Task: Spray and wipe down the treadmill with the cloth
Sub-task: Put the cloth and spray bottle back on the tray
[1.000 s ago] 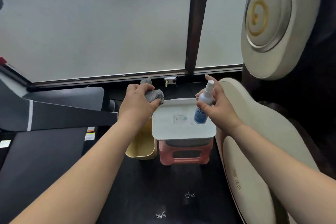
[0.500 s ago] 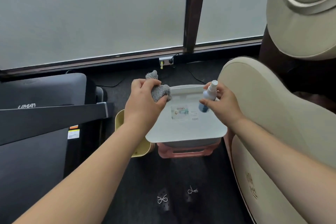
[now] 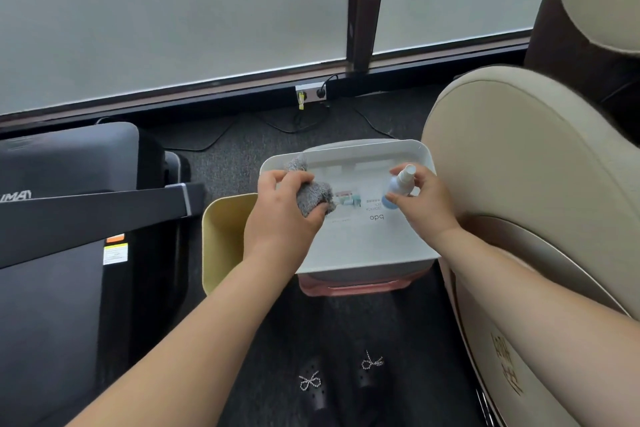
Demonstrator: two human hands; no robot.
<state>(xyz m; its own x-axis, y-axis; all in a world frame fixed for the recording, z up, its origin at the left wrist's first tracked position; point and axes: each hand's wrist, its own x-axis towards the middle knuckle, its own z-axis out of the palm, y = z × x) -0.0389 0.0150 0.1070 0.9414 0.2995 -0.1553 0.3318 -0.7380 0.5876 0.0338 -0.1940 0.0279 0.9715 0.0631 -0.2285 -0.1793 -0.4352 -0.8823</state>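
Observation:
My left hand (image 3: 282, 215) grips a bunched grey cloth (image 3: 313, 196) just over the left part of a white tray (image 3: 363, 246). My right hand (image 3: 424, 199) holds a small blue spray bottle (image 3: 396, 189) with a white nozzle, low over the tray's right part; whether it touches the tray I cannot tell. The dark treadmill (image 3: 59, 253) lies at the far left, its black handrail (image 3: 93, 215) crossing above the deck, apart from both hands.
The tray rests on a pink stool (image 3: 360, 282). A yellow bin (image 3: 223, 239) stands between stool and treadmill. A beige massage chair (image 3: 526, 184) fills the right side. A wall socket (image 3: 310, 92) with cables sits under the frosted window. My dark shoes (image 3: 339, 381) stand on grey carpet.
The view has tilted downward and closer. Both hands have dropped lower over the tray, the cloth and the bottle still held.

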